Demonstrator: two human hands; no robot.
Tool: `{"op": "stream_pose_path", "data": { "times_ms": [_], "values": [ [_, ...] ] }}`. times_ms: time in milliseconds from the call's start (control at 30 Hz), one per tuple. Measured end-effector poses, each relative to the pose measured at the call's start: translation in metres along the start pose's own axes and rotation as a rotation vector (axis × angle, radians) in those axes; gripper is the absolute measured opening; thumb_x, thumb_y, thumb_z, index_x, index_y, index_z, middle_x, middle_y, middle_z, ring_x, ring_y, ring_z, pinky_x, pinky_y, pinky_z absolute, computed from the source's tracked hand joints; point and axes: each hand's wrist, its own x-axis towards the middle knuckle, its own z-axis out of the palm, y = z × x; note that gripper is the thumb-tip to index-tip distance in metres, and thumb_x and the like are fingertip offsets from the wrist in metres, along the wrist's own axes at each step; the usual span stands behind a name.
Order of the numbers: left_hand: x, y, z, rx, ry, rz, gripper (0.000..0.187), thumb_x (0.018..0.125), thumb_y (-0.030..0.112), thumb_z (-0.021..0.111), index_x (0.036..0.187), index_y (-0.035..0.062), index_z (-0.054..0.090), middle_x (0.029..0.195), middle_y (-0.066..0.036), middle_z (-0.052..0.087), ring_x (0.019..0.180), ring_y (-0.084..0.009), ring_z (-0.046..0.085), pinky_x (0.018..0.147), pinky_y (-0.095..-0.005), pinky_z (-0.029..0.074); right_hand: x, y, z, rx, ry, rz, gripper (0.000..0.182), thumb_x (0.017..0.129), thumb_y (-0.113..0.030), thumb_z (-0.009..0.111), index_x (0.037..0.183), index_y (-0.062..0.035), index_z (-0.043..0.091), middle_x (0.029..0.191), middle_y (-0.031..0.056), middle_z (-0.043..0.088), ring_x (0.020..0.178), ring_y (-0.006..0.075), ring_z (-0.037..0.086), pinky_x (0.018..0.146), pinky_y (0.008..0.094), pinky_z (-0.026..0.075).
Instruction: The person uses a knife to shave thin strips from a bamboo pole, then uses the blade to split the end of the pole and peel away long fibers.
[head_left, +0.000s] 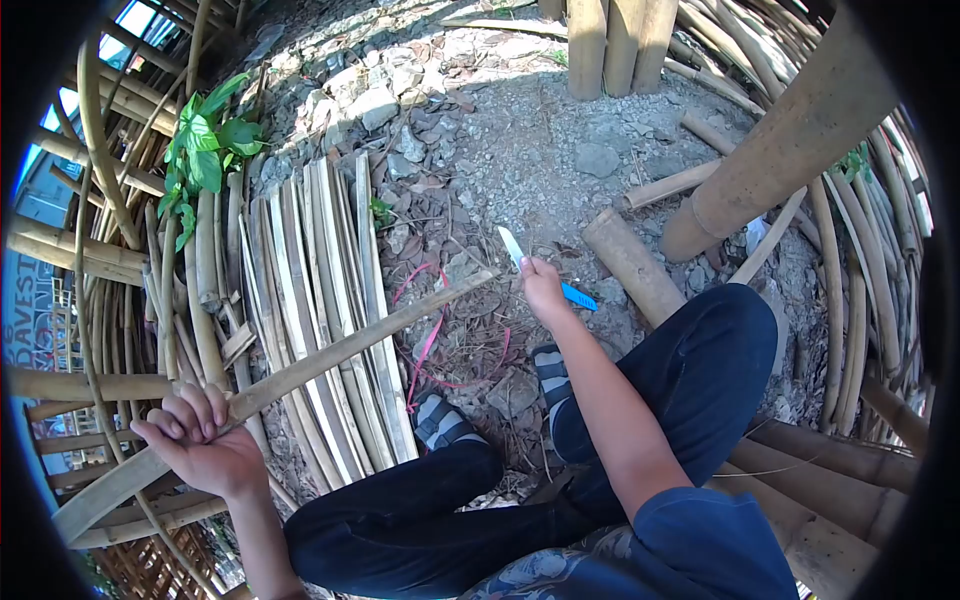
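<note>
A long flat bamboo strip (340, 350) slants from the lower left up to the middle of the view. My left hand (200, 435) is closed around it near its lower part, fingers curled over the top. In my right hand (542, 290) is a knife with a pale blade (511, 246) and a blue handle (580, 297); the fingers are wrapped round it. The blade points up and left, just beyond the strip's far end, and does not appear to touch it. Many split bamboo strips (300, 250) lie side by side on the ground beneath the held one.
A thick bamboo pole (790, 140) leans at the right, beside a cut bamboo piece (632, 262). Upright bamboo posts (621, 45) stand at the top. Pink string (430, 340) lies near my sandalled feet. Bamboo stacks and a green plant (205, 145) line the left side.
</note>
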Motion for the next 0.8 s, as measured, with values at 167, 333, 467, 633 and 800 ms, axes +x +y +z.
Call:
{"op": "stream_pose_path", "data": {
  "times_ms": [167,333,467,633,800],
  "values": [
    [-0.011,0.011,-0.013,0.089,-0.198,0.145,0.049,0.096,0.059,0.042,0.081,0.0119,0.043,0.069,0.000,0.031,0.060,-0.0116,0.033,0.052,-0.0238,0.030,-0.067,0.018,0.047,-0.191,0.050,0.244,0.047,0.099,-0.046,0.041,0.098,-0.0045,0.064,0.100,0.0262,0.065,0.099,0.0446,0.061,0.084,0.0527,0.045],
    [-0.004,0.013,-0.040,-0.065,-0.328,0.027,0.063,0.088,0.070,0.044,0.088,0.0077,0.053,0.071,-0.001,0.034,0.063,-0.0138,0.036,0.055,-0.0253,0.033,-0.083,0.015,0.093,-0.101,0.057,0.182,0.051,0.100,-0.046,0.042,0.085,0.0001,0.061,0.082,0.0237,0.063,0.084,0.0404,0.061,0.075,0.0467,0.044],
    [-0.008,0.013,-0.036,-0.053,-0.276,0.030,0.063,0.084,0.073,0.050,0.081,0.0098,0.049,0.071,-0.001,0.034,0.063,-0.0132,0.036,0.055,-0.0249,0.033,-0.083,-0.002,0.101,-0.013,-0.044,0.172,0.055,0.100,-0.046,0.040,0.084,0.0027,0.061,0.080,0.0229,0.063,0.083,0.0396,0.061,0.075,0.0460,0.044],
    [-0.006,0.012,-0.026,-0.051,-0.278,-0.011,0.060,0.081,0.070,0.057,0.072,0.0148,0.036,0.067,0.000,0.034,0.061,-0.0122,0.035,0.054,-0.0244,0.033,-0.077,-0.010,0.096,-0.085,-0.083,0.236,0.055,0.102,-0.044,0.035,0.095,0.0020,0.065,0.091,0.0282,0.065,0.094,0.0467,0.060,0.084,0.0522,0.043],
    [-0.006,0.011,-0.021,-0.025,-0.241,-0.002,0.060,0.079,0.070,0.060,0.073,0.0154,0.036,0.065,0.001,0.032,0.060,-0.0116,0.034,0.053,-0.0236,0.032,-0.080,0.000,0.115,-0.040,0.018,0.256,0.056,0.102,-0.043,0.036,0.098,0.0057,0.062,0.089,0.0273,0.065,0.093,0.0435,0.061,0.083,0.0488,0.043]
  ]
}}
